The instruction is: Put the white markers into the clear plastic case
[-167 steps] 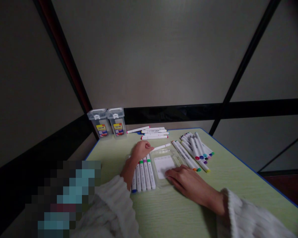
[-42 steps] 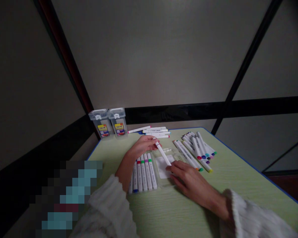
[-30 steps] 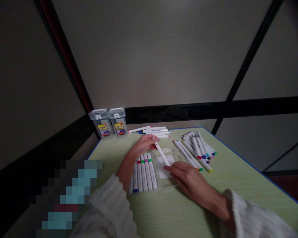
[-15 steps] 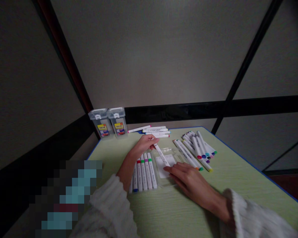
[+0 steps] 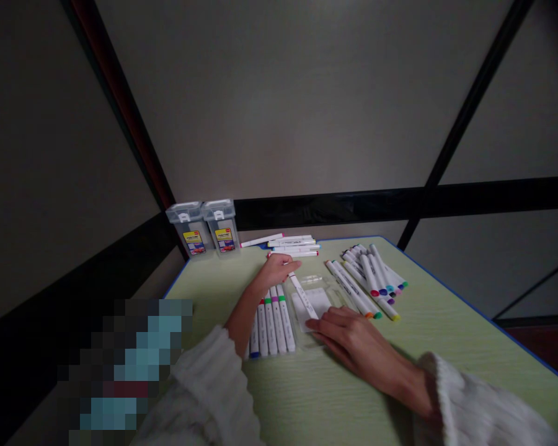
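Observation:
A white marker (image 5: 302, 295) slants over a clear plastic tray (image 5: 312, 339), held at both ends. My left hand (image 5: 279, 267) is closed on its far end, the fingertips partly hidden behind the thumb and palm. At the near end, the fingers of my right hand (image 5: 348, 331) pinch the marker. Under it lies a white card (image 5: 323, 300) in the tray. Just left of the card, several white markers (image 5: 278, 325) with coloured bands lie side by side, partly covered by my left wrist.
Two clear lidded boxes (image 5: 225, 235) with yellow labels stand at the back left. Several markers (image 5: 297, 248) lie near the back edge. To the right is a loose pile of markers (image 5: 372, 279) with coloured ends. The pale green table (image 5: 446, 347) has a blue edge.
Both hands stay on the same marker. The left hand has turned slightly, its thumb now stretched further out to the right. The view has shifted a little.

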Tool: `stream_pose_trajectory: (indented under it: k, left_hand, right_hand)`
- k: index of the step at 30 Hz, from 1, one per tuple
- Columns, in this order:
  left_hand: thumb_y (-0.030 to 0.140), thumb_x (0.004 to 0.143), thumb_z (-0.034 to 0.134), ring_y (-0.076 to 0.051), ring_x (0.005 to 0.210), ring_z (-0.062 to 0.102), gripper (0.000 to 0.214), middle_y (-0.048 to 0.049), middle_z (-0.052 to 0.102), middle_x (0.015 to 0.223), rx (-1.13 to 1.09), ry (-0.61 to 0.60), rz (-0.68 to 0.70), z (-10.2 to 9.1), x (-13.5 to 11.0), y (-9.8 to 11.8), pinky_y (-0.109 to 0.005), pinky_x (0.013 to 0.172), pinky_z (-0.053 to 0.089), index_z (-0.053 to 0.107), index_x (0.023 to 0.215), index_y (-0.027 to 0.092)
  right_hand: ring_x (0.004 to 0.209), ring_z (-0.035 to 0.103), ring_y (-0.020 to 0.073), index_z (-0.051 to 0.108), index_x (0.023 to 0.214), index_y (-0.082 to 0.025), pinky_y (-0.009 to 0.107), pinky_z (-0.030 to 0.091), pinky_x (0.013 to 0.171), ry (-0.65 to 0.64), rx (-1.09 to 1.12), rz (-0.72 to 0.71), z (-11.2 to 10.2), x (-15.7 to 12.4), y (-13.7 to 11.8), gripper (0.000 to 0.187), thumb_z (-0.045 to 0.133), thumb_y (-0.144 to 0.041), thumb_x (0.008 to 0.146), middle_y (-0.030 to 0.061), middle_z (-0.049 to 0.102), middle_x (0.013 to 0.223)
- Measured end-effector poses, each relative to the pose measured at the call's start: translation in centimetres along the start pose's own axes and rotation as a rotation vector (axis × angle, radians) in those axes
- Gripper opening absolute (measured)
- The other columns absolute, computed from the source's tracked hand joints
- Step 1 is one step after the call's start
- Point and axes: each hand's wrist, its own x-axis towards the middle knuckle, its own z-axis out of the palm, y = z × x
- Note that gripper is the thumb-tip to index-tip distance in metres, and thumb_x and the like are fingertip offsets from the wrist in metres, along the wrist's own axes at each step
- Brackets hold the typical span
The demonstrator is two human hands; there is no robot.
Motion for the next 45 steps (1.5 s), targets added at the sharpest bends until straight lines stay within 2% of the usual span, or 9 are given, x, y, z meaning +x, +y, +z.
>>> stream_pose_trajectory:
  k: [5,10,15,19,22,26,30,37,45]
  left_hand:
    - [0.044,0.067,0.054,-0.004,0.033,0.028,0.042,0.0077,0.031,0.031,0.063,0.004,-0.023,0.2,0.1,-0.2,-0.019,0.039,0.018,0.038,0.041,0.016]
    - [0.041,0.073,0.049,-0.005,0.030,0.029,0.041,0.0072,0.032,0.029,0.077,0.001,-0.052,0.3,0.1,-0.3,-0.020,0.037,0.019,0.043,0.042,0.015]
    - [0.036,0.080,0.040,-0.004,0.029,0.029,0.042,0.0069,0.033,0.028,0.021,0.006,-0.049,0.1,0.3,-0.8,-0.019,0.038,0.023,0.046,0.045,0.014]
    - [0.040,0.083,0.031,-0.003,0.032,0.028,0.048,0.0054,0.034,0.032,-0.099,-0.030,-0.049,-0.2,0.6,-1.2,-0.018,0.039,0.021,0.048,0.048,0.012]
    - [0.040,0.080,0.037,-0.003,0.036,0.034,0.041,0.0034,0.044,0.040,-0.190,-0.126,-0.082,-0.4,0.5,-1.5,-0.018,0.040,0.022,0.054,0.060,0.010]
    - [0.035,0.070,0.054,-0.003,0.042,0.038,0.026,0.0020,0.052,0.051,-0.202,-0.241,-0.043,-0.6,0.3,-1.7,-0.017,0.042,0.024,0.058,0.071,0.009]
    - [0.030,0.066,0.057,-0.003,0.043,0.038,0.020,0.0029,0.051,0.050,-0.173,-0.202,-0.034,-0.6,0.2,-1.5,-0.017,0.043,0.025,0.055,0.066,0.010]
    - [0.023,0.068,0.051,-0.004,0.042,0.039,0.014,0.0047,0.046,0.046,-0.127,-0.173,-0.049,-0.5,0.0,-0.7,-0.017,0.044,0.026,0.050,0.060,0.011]
    - [0.029,0.067,0.053,-0.004,0.043,0.038,0.019,0.0055,0.044,0.046,-0.112,-0.190,-0.023,-0.4,0.1,-1.0,-0.018,0.044,0.026,0.049,0.059,0.012]
  right_hand:
    - [0.073,0.052,0.0178,0.058,0.093,-0.018,0.032,0.039,0.068,-0.030,-0.027,-0.039,0.2,0.0,-0.1,0.023,0.035,-0.019,0.089,0.0045,0.059,0.076]
    - [0.071,0.051,0.0169,0.058,0.089,-0.018,0.030,0.037,0.067,-0.035,-0.047,-0.064,0.2,-0.1,-0.3,0.021,0.037,-0.019,0.089,0.0036,0.058,0.074]
    - [0.071,0.051,0.0165,0.058,0.087,-0.017,0.030,0.037,0.066,-0.014,-0.053,-0.066,0.3,-0.1,-0.2,0.021,0.037,-0.019,0.089,0.0038,0.058,0.074]
    - [0.070,0.051,0.0161,0.059,0.085,-0.016,0.029,0.037,0.064,0.006,-0.049,-0.054,0.4,0.0,-0.1,0.022,0.037,-0.018,0.088,0.0042,0.058,0.072]
    - [0.071,0.052,0.0166,0.059,0.085,-0.017,0.030,0.037,0.065,0.009,-0.037,-0.043,0.5,0.0,-0.1,0.023,0.037,-0.019,0.088,0.0044,0.058,0.072]
    - [0.072,0.052,0.0172,0.059,0.086,-0.017,0.031,0.038,0.066,0.000,-0.034,-0.033,0.6,-0.1,0.0,0.023,0.036,-0.020,0.089,0.0048,0.059,0.073]
    - [0.072,0.052,0.0170,0.059,0.085,-0.017,0.030,0.037,0.066,-0.008,-0.029,-0.026,0.7,-0.1,0.0,0.024,0.036,-0.019,0.089,0.0048,0.059,0.073]
    - [0.069,0.051,0.0165,0.058,0.095,-0.017,0.029,0.036,0.064,0.001,-0.074,-0.040,0.7,-0.2,-0.1,0.022,0.037,-0.019,0.089,0.0040,0.058,0.071]
    - [0.070,0.051,0.0164,0.058,0.092,-0.018,0.030,0.035,0.065,-0.025,-0.088,-0.068,0.5,-0.1,-0.4,0.021,0.038,-0.021,0.089,0.0028,0.058,0.071]
